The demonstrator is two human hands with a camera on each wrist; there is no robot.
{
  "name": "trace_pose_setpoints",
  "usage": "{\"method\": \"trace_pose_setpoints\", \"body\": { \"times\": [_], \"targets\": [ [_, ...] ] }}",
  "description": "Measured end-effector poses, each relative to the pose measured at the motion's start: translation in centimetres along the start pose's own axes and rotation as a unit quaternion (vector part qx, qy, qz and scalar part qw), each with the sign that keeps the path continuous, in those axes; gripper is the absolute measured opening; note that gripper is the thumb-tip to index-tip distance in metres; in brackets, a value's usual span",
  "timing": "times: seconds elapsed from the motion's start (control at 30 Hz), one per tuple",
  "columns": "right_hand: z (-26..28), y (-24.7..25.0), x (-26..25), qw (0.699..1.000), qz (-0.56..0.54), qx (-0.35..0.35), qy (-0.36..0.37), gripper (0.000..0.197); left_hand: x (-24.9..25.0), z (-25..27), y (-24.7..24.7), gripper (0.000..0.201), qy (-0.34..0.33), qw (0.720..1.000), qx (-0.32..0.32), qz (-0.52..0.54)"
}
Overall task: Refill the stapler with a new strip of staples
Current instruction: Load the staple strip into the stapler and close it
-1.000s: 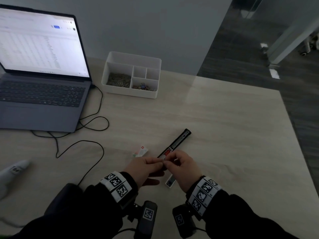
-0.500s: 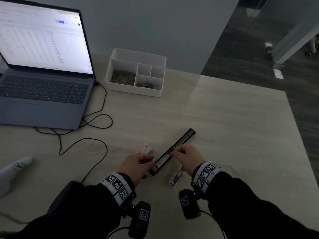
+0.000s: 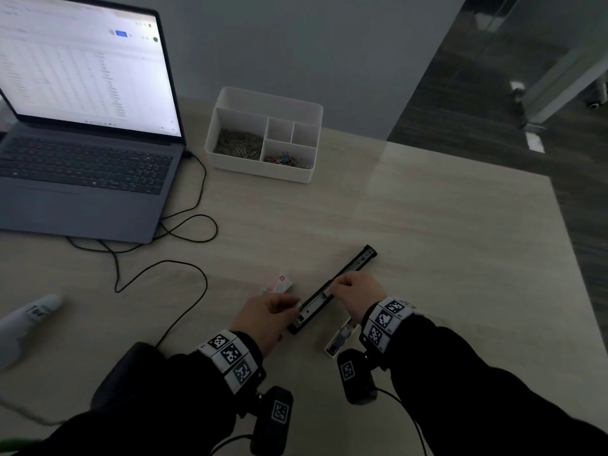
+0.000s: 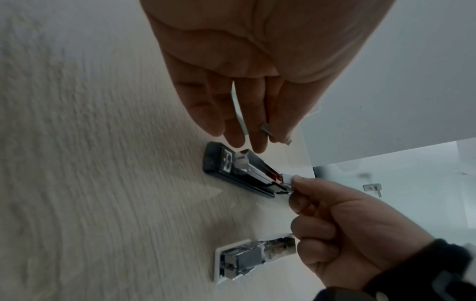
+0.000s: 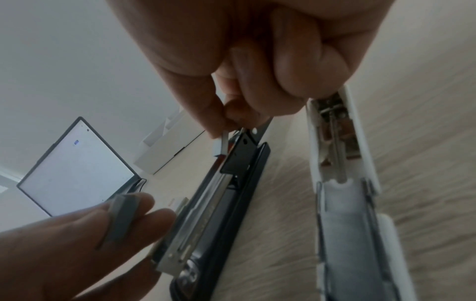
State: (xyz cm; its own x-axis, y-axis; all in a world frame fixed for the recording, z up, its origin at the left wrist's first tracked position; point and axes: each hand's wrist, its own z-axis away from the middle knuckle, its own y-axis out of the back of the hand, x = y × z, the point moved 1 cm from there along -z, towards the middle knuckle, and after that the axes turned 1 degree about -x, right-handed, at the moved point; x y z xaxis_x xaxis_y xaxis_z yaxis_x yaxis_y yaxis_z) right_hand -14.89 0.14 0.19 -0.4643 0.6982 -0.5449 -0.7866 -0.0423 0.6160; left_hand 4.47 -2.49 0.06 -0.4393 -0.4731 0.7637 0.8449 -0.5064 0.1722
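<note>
The opened stapler [image 3: 332,289] is laid flat near the worktop's [image 3: 444,245] near edge. A white pusher tab [image 5: 223,142] in its channel is pinched by the right hand [image 3: 357,292]. A grey staple strip [image 5: 121,218] is pinched in the left hand [image 3: 266,319], just beside the stapler's near end.

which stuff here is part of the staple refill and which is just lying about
In use:
- black stapler, opened flat on the table
- staple strip, held in left hand
- white pusher tab, pinched by right hand
- small staple box

Lying about:
- laptop
- white organiser
- black cable
- white stapler cover
</note>
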Motion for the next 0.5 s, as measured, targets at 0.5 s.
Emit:
{"method": "trace_pose_setpoints", "body": {
  "times": [0.5],
  "targets": [
    [0.19, -0.73, -0.06, 0.999, 0.038, -0.022, 0.023, 0.015, 0.12, 0.11, -0.47, 0.018, -0.018, 1.000, 0.004, 0.015]
  ]
}}
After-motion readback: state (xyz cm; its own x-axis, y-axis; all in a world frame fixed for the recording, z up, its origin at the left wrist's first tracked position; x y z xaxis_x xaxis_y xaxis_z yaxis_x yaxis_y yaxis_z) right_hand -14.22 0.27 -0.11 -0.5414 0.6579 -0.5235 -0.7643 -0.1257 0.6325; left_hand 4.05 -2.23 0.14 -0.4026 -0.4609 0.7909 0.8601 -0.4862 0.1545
